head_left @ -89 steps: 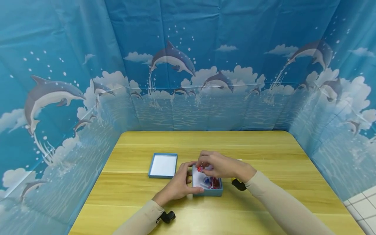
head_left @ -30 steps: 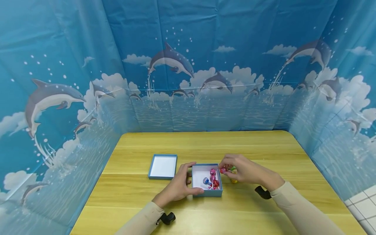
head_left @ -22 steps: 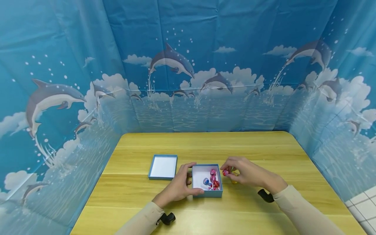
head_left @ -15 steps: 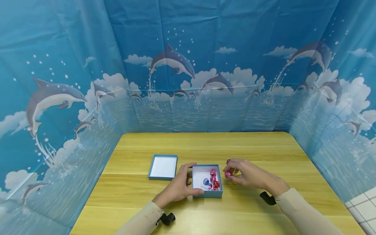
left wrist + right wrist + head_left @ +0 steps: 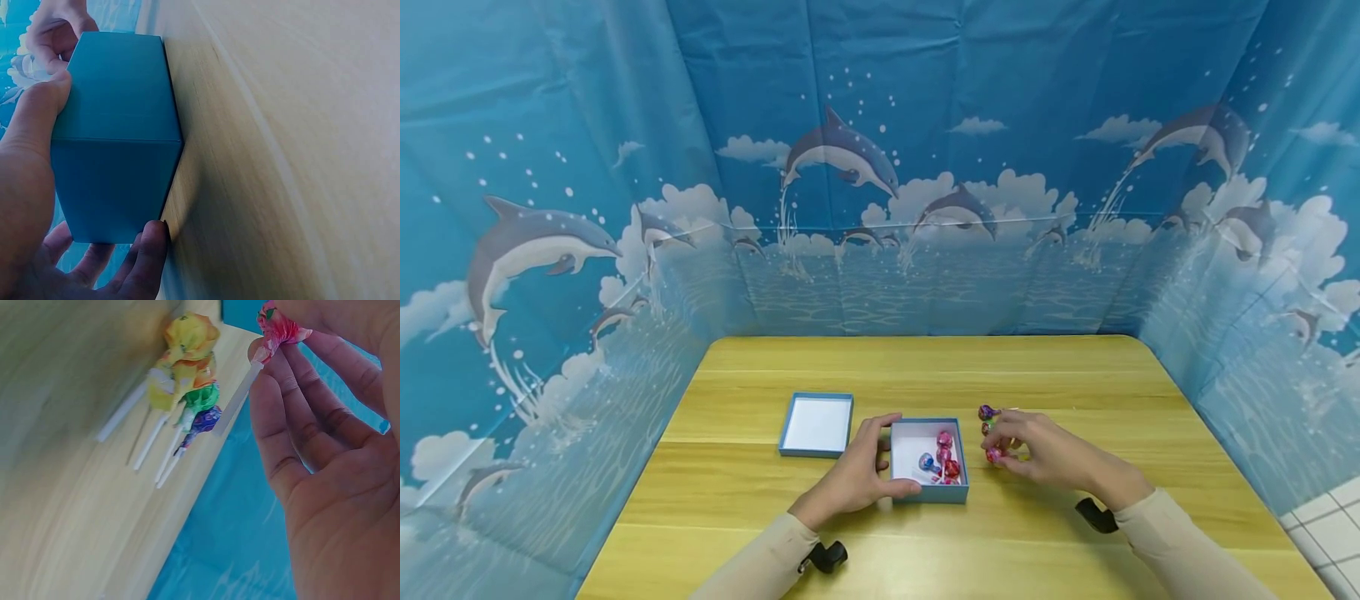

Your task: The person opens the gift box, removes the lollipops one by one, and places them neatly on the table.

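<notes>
My left hand [image 5: 853,475] grips the left side of a light-blue square box [image 5: 936,495], thumb at the near wall and fingers at the far side. In the left wrist view the box [image 5: 119,87] stands on the table between thumb and fingers. Inside lie a blue lollipop [image 5: 927,461], a red lollipop [image 5: 952,469] and pink ones [image 5: 944,439]. To the right of the box, my right hand [image 5: 1045,450] pinches a pink-red lollipop [image 5: 278,331] by its wrapped head. Beside it lie purple [image 5: 205,419], green [image 5: 201,398] and yellow lollipops [image 5: 190,334]; the hand partly hides this row in the head view.
A blue lid [image 5: 816,454] with a white inside lies on the table at the box's left. The yellow wooden table [image 5: 895,558] reaches back to a blue dolphin-print curtain [image 5: 880,283]. Each wrist carries a black camera mount [image 5: 829,557].
My right hand, holding a lollipop over the box three seconds ago, has moved right past its edge, then nearer to me. The purple and green lollipops now show. The left hand stays put.
</notes>
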The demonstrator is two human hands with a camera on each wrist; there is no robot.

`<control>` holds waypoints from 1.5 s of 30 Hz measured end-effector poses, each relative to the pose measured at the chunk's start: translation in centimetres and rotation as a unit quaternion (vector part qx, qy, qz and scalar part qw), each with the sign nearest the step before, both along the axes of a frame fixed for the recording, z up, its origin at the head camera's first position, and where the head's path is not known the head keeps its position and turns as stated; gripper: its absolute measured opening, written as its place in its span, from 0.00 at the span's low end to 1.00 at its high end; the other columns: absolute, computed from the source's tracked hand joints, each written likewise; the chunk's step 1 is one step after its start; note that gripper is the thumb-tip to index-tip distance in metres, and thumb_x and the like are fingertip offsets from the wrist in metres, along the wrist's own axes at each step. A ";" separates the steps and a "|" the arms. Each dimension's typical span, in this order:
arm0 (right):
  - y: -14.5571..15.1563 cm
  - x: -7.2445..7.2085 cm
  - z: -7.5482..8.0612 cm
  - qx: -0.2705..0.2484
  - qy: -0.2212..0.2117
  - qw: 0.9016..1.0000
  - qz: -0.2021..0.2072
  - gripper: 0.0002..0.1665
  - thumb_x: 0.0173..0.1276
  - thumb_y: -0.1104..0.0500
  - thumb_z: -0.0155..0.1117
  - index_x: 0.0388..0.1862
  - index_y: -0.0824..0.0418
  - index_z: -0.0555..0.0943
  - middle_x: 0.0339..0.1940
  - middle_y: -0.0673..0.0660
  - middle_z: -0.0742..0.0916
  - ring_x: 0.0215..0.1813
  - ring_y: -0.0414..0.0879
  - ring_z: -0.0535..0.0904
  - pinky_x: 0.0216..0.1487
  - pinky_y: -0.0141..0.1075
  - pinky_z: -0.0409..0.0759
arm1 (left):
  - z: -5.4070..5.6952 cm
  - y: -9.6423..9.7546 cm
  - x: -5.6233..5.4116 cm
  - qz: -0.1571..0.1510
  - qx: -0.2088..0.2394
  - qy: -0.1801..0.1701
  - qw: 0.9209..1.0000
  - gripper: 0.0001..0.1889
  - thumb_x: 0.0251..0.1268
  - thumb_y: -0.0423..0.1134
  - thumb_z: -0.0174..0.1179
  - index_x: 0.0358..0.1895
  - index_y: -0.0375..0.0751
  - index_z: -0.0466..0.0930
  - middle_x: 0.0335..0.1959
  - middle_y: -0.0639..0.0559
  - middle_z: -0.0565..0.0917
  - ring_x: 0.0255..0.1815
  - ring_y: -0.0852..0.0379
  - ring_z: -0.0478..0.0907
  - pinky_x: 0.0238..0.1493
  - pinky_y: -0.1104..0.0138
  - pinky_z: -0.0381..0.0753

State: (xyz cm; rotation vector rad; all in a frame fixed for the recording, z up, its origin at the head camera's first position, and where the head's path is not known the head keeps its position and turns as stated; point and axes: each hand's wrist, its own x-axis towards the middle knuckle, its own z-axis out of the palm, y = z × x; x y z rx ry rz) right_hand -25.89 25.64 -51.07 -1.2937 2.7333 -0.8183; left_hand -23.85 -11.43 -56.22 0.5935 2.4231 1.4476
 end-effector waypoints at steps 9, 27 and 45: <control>1.1 0.3 -0.9 0.010 -0.024 1.000 -0.015 0.15 0.77 0.68 0.80 0.58 0.56 0.94 0.52 0.47 0.91 0.48 0.33 0.86 0.47 0.38 0.92 | 0.3 0.0 0.1 0.002 -0.017 0.007 1.000 0.60 0.71 0.53 0.86 0.96 0.49 0.54 0.87 0.39 0.67 0.77 0.46 0.79 0.71 0.61 0.89; 1.6 0.9 -2.4 -0.003 -0.045 0.999 -0.015 0.13 0.76 0.67 0.83 0.54 0.53 0.94 0.51 0.46 0.91 0.51 0.36 0.88 0.52 0.37 0.95 | 0.2 0.0 0.1 0.003 -0.015 0.006 1.000 0.60 0.71 0.52 0.86 0.96 0.49 0.54 0.87 0.40 0.67 0.77 0.46 0.79 0.71 0.60 0.89; 1.5 1.2 -3.5 0.014 -0.073 0.996 -0.042 0.09 0.78 0.60 0.84 0.52 0.48 0.94 0.49 0.43 0.88 0.45 0.30 0.80 0.47 0.33 0.89 | 0.4 0.0 0.1 0.003 -0.018 0.007 1.000 0.60 0.71 0.52 0.86 0.96 0.50 0.54 0.87 0.41 0.67 0.77 0.46 0.79 0.72 0.58 0.89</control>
